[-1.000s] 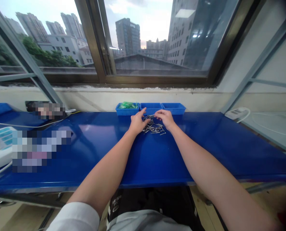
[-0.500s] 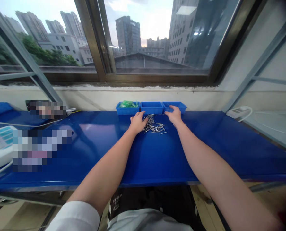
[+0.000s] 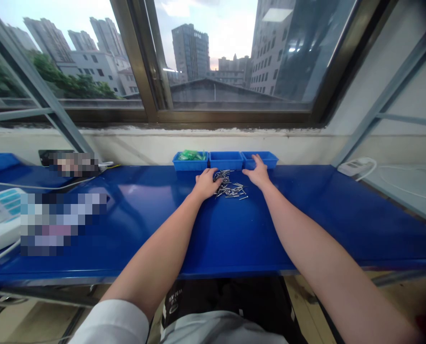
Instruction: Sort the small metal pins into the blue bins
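Observation:
A loose pile of silvery screws lies on the blue tabletop. Along its left side is my left hand, fingers stretched forward and thumb at the edge of the pile. Whether any screw is under that hand I cannot see. To the right of the pile, my right hand has its fingers spread and holds nothing visible. Its fingertips reach in front of the right blue bin; whether they touch it is unclear. The middle blue bin stands just behind the screws.
The left blue bin holds green plastic packets. A white device with blue keys and blurred items stand at the left, with a cable across the table. A white power strip lies at the right. Metal posts rise on both sides.
My left hand has shifted very slightly towards me beside the screws. The fingers of my right hand have spread a little, its thumb moving left. The screws look unchanged.

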A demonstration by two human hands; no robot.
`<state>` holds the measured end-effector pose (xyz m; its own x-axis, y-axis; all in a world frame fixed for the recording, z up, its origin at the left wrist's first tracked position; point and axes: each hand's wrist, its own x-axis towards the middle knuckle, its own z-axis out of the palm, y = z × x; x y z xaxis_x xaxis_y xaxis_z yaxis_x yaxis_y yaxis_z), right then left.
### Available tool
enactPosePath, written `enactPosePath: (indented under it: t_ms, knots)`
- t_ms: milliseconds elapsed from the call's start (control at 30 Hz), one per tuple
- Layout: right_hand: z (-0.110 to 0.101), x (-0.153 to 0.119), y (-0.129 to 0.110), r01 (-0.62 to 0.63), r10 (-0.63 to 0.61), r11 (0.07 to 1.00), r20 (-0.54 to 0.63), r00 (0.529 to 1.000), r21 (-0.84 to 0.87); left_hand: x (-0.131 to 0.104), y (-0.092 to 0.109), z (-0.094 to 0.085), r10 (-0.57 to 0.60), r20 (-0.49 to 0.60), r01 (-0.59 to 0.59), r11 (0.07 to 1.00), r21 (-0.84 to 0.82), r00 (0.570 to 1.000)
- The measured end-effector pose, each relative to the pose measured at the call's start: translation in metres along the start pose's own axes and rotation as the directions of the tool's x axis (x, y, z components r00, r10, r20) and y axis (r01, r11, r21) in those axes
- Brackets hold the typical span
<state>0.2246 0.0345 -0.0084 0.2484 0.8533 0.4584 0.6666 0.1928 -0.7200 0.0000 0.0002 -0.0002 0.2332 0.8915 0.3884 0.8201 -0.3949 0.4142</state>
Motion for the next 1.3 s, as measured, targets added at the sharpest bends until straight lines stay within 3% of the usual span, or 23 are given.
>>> enactPosePath:
  t_ms: [67,133,267,400,600,800,933,1067,1300]
  knots:
    - [-0.002,0.000,-0.003,0.025,-0.025,1.000,-0.076,0.997,-0.002,0.000,0.000,0.000,0.014,0.010,-0.014,1.000,-0.005,1.000]
    - [-0.003,-0.001,-0.007,0.025,-0.023,1.000,-0.067,0.997,0.019,0.000,0.000,0.000,0.028,0.023,-0.028,1.000,-0.006,0.999]
    - [-0.004,-0.008,-0.017,0.026,-0.028,1.000,0.157,0.987,0.011,0.001,-0.002,0.002,0.041,0.034,-0.041,0.999,-0.006,0.999]
    - [-0.004,-0.014,-0.027,0.061,-0.016,0.993,0.393,0.919,-0.103,0.001,-0.002,0.003,0.039,0.029,-0.039,0.999,0.001,0.999]
    - [-0.005,-0.015,-0.031,0.108,0.018,0.974,0.541,0.841,-0.200,0.001,-0.001,0.002,0.038,0.039,-0.039,0.999,0.018,0.999]
    - [0.000,-0.013,-0.024,0.184,-0.014,0.953,0.569,0.822,-0.242,0.000,0.000,0.002,0.046,0.055,-0.047,0.998,0.030,0.997]
    - [0.004,-0.014,-0.020,0.216,-0.075,0.950,0.502,0.861,-0.228,0.000,0.000,0.002,0.049,0.053,-0.051,0.998,0.027,0.997]
    - [0.005,-0.017,-0.025,0.242,-0.184,0.964,0.379,0.907,-0.112,0.000,0.000,0.002,0.061,0.031,-0.061,0.998,0.006,0.998]
    - [0.011,-0.022,-0.034,0.168,-0.239,0.962,0.362,0.901,0.217,-0.001,0.004,-0.001,0.159,-0.014,-0.160,0.983,-0.088,0.987]
